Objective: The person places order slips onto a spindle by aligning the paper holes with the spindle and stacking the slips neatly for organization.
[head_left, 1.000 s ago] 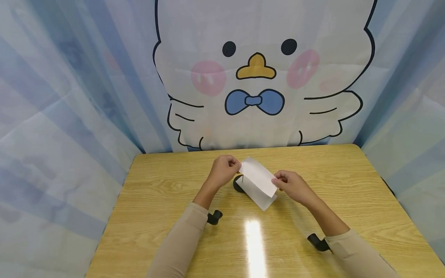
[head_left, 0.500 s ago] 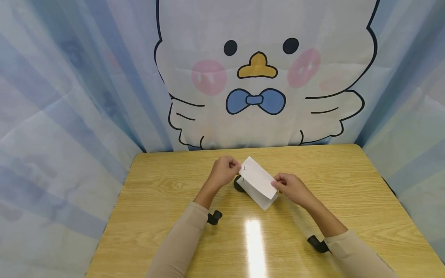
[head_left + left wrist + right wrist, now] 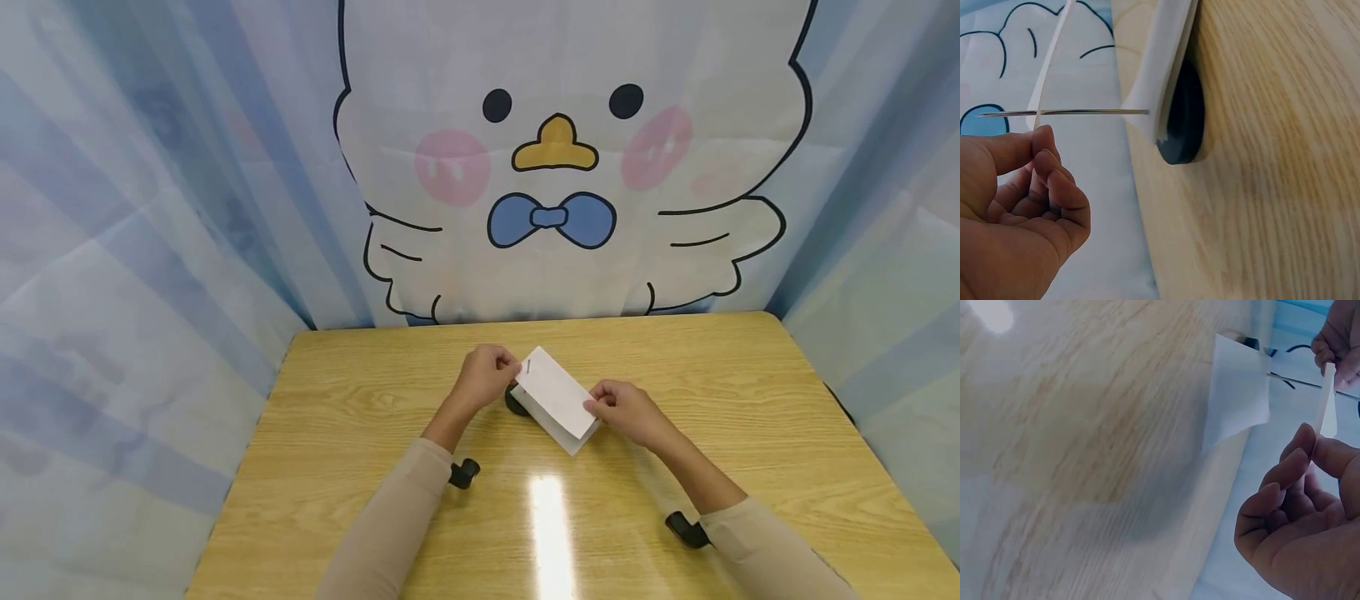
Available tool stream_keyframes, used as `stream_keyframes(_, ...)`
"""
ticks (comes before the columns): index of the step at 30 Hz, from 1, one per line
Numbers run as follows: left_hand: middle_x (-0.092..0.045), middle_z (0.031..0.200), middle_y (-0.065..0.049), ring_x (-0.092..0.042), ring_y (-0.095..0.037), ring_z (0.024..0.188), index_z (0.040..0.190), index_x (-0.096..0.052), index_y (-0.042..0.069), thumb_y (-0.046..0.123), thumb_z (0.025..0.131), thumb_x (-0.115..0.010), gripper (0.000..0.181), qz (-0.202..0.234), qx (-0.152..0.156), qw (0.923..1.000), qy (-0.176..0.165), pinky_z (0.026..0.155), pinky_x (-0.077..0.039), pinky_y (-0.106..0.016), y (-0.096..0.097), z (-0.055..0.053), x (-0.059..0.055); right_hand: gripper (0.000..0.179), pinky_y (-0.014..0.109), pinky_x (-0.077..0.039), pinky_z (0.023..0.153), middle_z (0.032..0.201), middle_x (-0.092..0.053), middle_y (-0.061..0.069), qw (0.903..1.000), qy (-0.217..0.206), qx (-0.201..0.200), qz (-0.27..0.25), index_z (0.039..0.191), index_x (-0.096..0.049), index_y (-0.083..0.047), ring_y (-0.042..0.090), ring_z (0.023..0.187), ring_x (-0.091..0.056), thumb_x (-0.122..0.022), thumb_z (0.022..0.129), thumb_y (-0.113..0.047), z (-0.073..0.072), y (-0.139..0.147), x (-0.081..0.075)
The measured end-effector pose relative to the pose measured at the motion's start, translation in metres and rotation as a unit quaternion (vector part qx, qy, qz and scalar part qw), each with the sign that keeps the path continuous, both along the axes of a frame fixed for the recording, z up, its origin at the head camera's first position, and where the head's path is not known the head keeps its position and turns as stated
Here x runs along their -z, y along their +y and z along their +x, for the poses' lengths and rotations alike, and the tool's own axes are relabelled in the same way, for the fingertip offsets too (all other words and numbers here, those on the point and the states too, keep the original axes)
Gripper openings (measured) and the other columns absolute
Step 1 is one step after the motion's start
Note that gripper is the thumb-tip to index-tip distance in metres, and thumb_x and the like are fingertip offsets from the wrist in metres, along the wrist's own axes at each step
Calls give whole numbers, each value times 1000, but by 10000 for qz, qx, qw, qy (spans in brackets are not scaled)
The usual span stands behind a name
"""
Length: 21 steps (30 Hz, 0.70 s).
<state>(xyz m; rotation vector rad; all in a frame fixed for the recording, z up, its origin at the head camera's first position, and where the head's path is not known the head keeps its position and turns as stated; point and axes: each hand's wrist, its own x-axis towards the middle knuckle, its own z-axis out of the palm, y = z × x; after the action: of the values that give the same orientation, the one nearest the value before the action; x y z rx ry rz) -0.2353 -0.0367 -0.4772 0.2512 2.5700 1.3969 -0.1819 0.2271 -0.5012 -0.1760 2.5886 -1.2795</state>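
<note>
A paper spike stands on the table, its thin metal rod rising from a round black base. White paper lies low on the rod, close above the base. Higher up, a white sheet is pierced by the rod near its far left corner, and the tip pokes out above it. My left hand pinches the sheet's left edge beside the rod. With thumb and fingers, my right hand pinches the opposite end. In the left wrist view, a gap separates the sheet from the lower paper.
The wood-grain table carries a bright light reflection in front of the paper. Behind it hangs a curtain with a cartoon bird. Black wrist mounts stick out from both sleeves.
The rod's tip, hidden under the sheet a second ago, has come through it. Both hands have lowered slightly with the sheet, narrowing the gap to the paper below.
</note>
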Motion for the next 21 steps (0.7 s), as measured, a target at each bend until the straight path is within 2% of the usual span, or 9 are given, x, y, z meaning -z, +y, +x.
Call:
stream_keyframes(4, -74, 93, -16, -66, -22, 76, 96, -75, 6, 17, 102, -68, 14, 19, -71, 9999, -108, 60, -48, -27, 1, -1, 9, 18, 25, -45, 60, 81, -65, 6, 9998, 42, 62, 191, 101, -68, -1, 15, 71, -53, -67, 101, -18, -1, 0, 8)
stream_keyframes(7, -74, 89, -12, -68, -26, 79, 94, -75, 7, 17, 101, -69, 14, 20, -121, 9998, -136, 60, -48, -26, 2, -2, 18, 18, 26, -45, 62, 81, -64, 4, 9992, 61, 74, 391, 99, -69, -2, 15, 71, -53, -67, 101, -20, -1, 0, 13)
stream_keyframes(14, -71, 81, -5, -60, -13, 68, 89, -75, 8, 17, 100, -71, 14, -153, -118, 9998, 44, 60, -49, -26, 4, -3, 34, 17, 26, -42, 62, 77, -62, 1, 9971, 112, 111, 742, 90, -68, -6, 15, 70, -52, -70, 99, -20, -2, -2, 20)
stream_keyframes(21, -67, 79, -4, -57, -13, 67, 88, -73, 7, 15, 99, -71, 14, -204, -106, 9997, 6, 58, -47, -26, 4, -2, 42, 25, 25, -38, 56, 67, -56, -2, 9956, 94, 136, 924, 80, -64, -9, 13, 63, -48, -71, 98, -25, -1, 0, 23)
